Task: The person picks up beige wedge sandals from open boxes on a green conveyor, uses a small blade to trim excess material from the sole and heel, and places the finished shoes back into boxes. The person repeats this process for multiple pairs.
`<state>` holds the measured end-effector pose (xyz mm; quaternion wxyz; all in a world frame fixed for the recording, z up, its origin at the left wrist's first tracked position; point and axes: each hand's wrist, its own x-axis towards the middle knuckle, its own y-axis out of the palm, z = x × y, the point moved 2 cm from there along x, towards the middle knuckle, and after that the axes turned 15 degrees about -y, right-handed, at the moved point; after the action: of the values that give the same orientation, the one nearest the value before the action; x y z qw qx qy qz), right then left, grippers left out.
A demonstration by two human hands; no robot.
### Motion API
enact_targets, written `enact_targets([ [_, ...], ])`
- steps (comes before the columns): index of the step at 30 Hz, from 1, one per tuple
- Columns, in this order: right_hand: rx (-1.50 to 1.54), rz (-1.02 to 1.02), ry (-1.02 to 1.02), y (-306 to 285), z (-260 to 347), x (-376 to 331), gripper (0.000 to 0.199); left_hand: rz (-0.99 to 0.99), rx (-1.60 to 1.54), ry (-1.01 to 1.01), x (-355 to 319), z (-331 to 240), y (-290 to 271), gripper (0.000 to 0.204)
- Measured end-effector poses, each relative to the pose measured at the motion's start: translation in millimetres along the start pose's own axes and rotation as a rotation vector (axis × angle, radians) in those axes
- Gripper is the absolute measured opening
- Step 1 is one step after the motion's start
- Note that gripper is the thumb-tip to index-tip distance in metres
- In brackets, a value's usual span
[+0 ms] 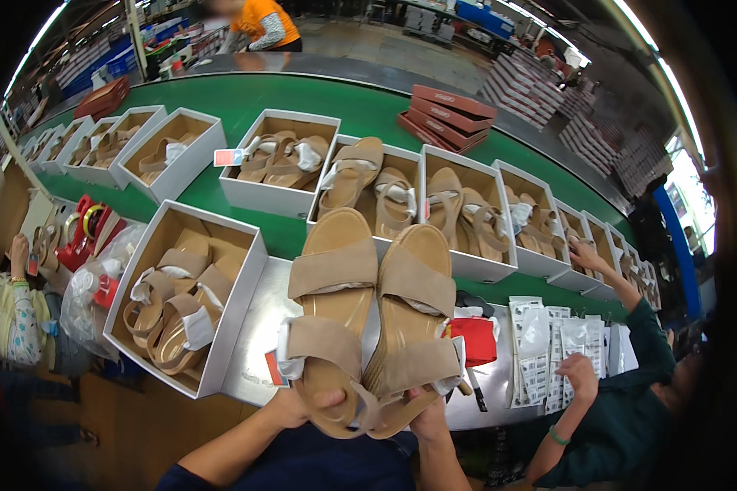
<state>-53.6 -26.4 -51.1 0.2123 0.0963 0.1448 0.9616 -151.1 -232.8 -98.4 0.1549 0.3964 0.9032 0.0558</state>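
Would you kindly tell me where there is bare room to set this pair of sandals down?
Bare metal ledge lies between the open shoe box and the held sandals. The green belt is bare behind the boxes. The label sheets crowd the right.

Both bare forearms rise from six o'clock, converging toward twelve. The left hand (303,403) and right hand (427,416) sit side by side (fingers curled, gripping), thumbs uppermost.

bright even overhead light, window glare at right, strong fisheye bending (dark vignette corners), blurred far edges
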Motion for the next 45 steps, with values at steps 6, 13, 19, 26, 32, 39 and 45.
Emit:
enact_targets([
  [6,0.895,0.007,0.327,12.2,-1.9,8.7,0.071,0.459,-1.279,-0.253,22.0,-26.8,12.2,0.076],
  [13,1.288,-0.003,0.525,23.9,-6.2,2.6,0.077,0.645,-1.480,-0.350,21.2,-18.5,28.5,0.069],
  [19,1.290,-0.069,0.611,26.4,-4.6,-2.1,0.068,0.710,-1.540,-0.346,17.6,-16.9,28.1,0.066],
  [26,1.323,-0.007,0.593,32.4,-7.3,-2.4,0.067,0.727,-1.513,-0.352,14.6,-15.7,23.6,0.077],
  [32,0.578,0.108,0.307,25.6,26.7,4.6,0.065,0.289,-1.083,-0.258,-4.1,9.2,-12.2,0.088],
  [39,-1.189,0.132,-0.431,15.4,52.1,23.7,0.084,-0.596,0.545,0.310,2.0,-21.2,-46.6,0.087],
  [45,-1.577,0.138,-0.650,19.2,63.6,21.0,0.083,-0.761,0.858,0.396,-9.8,-34.8,-52.8,0.084],
])
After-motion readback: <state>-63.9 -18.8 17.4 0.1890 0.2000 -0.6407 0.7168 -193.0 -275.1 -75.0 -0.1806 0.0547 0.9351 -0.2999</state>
